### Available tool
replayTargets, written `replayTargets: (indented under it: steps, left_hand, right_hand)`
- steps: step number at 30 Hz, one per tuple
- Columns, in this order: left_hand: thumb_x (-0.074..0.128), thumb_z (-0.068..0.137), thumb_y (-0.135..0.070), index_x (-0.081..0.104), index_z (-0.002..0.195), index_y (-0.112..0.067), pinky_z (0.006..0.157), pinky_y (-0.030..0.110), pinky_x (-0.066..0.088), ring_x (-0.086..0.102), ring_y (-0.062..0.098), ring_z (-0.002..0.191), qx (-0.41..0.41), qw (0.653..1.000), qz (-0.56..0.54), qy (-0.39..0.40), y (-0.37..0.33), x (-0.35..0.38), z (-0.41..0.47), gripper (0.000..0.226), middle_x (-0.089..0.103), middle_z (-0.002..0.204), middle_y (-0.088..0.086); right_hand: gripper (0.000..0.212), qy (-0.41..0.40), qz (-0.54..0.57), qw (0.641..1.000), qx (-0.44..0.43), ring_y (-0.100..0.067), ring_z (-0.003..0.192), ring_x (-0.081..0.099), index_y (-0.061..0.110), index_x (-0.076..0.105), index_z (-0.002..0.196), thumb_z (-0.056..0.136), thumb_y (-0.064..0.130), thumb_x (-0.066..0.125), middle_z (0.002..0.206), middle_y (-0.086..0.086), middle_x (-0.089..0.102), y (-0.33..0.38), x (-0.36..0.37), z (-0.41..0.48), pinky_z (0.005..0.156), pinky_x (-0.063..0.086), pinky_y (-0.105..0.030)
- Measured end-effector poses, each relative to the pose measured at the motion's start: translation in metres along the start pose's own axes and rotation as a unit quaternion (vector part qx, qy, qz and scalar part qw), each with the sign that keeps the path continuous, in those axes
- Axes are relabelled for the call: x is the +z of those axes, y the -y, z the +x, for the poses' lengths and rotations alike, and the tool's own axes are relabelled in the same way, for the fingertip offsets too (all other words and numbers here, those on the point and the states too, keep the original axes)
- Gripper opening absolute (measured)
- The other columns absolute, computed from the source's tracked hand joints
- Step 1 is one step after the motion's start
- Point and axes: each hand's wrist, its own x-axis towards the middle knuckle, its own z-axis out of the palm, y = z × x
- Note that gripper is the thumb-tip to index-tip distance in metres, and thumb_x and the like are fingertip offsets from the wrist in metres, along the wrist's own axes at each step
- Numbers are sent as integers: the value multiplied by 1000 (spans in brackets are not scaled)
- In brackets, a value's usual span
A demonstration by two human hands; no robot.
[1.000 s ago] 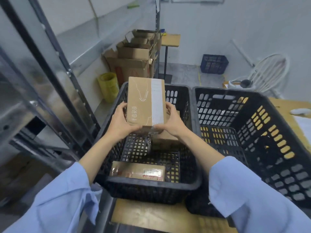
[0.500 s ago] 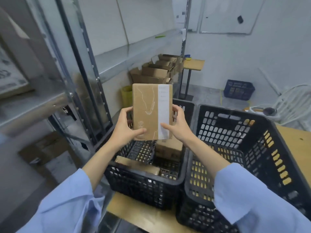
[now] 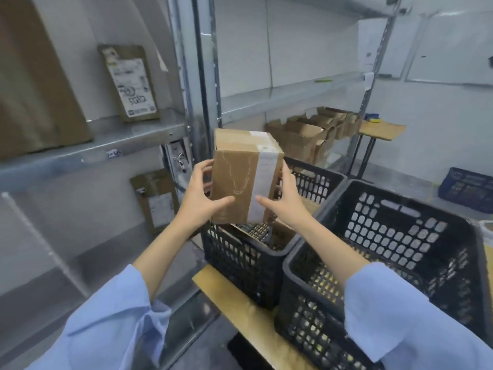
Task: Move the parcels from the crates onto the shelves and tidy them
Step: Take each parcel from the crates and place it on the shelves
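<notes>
Brown taped cardboard parcel (image 3: 246, 177): our left grip (image 3: 198, 201) & right grip (image 3: 286, 206) clamped on; more pcs in black plastic crate (image 3: 240, 257) (shelving unfinished).

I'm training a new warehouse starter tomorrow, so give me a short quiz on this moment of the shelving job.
1. True or false: the left hand and the right hand both grip the parcel.
2. The parcel is: A) lying on a shelf; B) held in the air; C) lying in the right crate.
3. What colour is the tape strip across the parcel?
Key: 1 true; 2 B; 3 white.
</notes>
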Motion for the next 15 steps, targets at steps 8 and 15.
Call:
replayTargets:
  steps: [8,15]
  left_hand:
    - [87,71,-23,25,148,-32,103,31,39,41,9,126,-34,991,59,-115,-15,-62,-69,99,39,144,-5]
    - [89,66,-34,34,142,-35,105,40,44,52,9,121,-85,978,84,-172,-21,-126,-130,94,50,138,-6]
  right_hand:
    - [83,91,79,990,-79,-10,124,47,29,18,141,84,19,77,146,0,39,45,55,-16,108,42,-36]
    - [104,167,102,976,-100,-10,140,31,43,5,154,81,35,79,159,10,27,80,111,-38,113,29,-36]
